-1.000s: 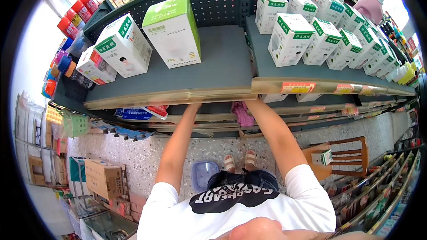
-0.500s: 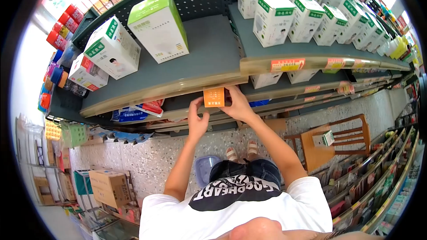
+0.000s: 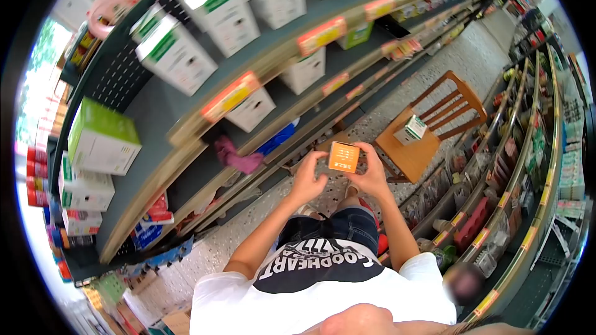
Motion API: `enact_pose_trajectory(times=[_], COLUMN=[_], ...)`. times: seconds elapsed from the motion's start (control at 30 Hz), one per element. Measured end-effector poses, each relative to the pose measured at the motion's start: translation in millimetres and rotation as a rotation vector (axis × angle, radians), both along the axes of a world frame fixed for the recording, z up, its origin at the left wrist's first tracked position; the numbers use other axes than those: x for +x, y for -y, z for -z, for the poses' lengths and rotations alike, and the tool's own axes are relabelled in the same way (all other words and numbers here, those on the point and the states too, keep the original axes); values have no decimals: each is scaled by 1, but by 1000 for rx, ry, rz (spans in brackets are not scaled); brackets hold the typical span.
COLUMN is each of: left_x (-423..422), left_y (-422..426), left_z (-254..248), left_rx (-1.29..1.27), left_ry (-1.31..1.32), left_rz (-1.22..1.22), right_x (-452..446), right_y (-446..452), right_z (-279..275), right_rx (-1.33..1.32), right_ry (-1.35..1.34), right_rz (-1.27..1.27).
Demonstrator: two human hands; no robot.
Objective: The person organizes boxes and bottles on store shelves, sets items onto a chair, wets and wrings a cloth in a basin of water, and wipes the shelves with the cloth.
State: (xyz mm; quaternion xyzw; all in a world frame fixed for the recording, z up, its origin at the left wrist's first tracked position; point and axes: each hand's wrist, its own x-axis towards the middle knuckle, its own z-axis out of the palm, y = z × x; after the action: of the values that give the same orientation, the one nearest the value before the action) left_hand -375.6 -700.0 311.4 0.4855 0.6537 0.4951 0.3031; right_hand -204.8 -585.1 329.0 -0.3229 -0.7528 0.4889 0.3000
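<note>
A small orange box (image 3: 343, 157) with pale printing is held up in front of my body, between my two hands. My left hand (image 3: 308, 177) is at its left side, fingertips against the edge and thumb below, apart from the index finger. On the other side my right hand (image 3: 371, 172) grips the box, its fingers curled along the right edge. The underside of the box is hidden. Beyond the hands, a wooden chair (image 3: 406, 160) carries a white and green box (image 3: 411, 129) on its seat.
To my left runs a tiered shelf (image 3: 155, 115) with white and green boxes (image 3: 177, 54) and a lime-topped box (image 3: 104, 139). A purple cloth-like item (image 3: 238, 156) hangs from a lower tier. Racks of packaged goods (image 3: 478, 223) line my right. A person's blurred head (image 3: 464, 283) is close at lower right.
My body and view have turned right, away from the shelf front. Both hands have carried the orange box from the shelf edge to above the aisle, closer to the chair.
</note>
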Motion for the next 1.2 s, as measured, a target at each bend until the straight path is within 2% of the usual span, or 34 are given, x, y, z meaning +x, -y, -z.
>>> enact_pose_trajectory(times=[0.07,0.2,0.3,0.5,0.6,0.7,0.73,0.83,0.97,1.1,1.13,1.17,1.2], left_x=[30,93,145,227,260,277,282,287,278,254,248,240,231], left_y=[-43,-129,-186,-279,-310,-345,-352,-361,-358,-338,-333,-329,-335], left_z=[12,64,95,182,248,257,271,312,360,415,424,432,420], left_rx=[-36,-89,-263,-390,-316,-468,-495,-473,-594,-667,-669,-665,-719], left_ry=[-25,-60,92,83,14,-39,60,61,174,273,318,362,306], left_rz=[112,314,345,469,515,564,541,506,451,335,296,256,272], right_x=[39,111,162,248,288,314,322,338,354,353,352,352,351], right_y=[-22,-75,-115,-195,-228,-260,-270,-291,-307,-314,-315,-316,-317], right_z=[14,63,109,209,264,311,330,372,436,458,464,469,473], right_rx=[-80,-45,-114,-238,-176,-230,-228,-268,-324,-340,-370,-385,-397], right_ry=[45,89,94,156,296,354,310,280,226,262,169,164,158], right_rz=[119,311,403,622,704,761,766,792,772,758,761,770,778])
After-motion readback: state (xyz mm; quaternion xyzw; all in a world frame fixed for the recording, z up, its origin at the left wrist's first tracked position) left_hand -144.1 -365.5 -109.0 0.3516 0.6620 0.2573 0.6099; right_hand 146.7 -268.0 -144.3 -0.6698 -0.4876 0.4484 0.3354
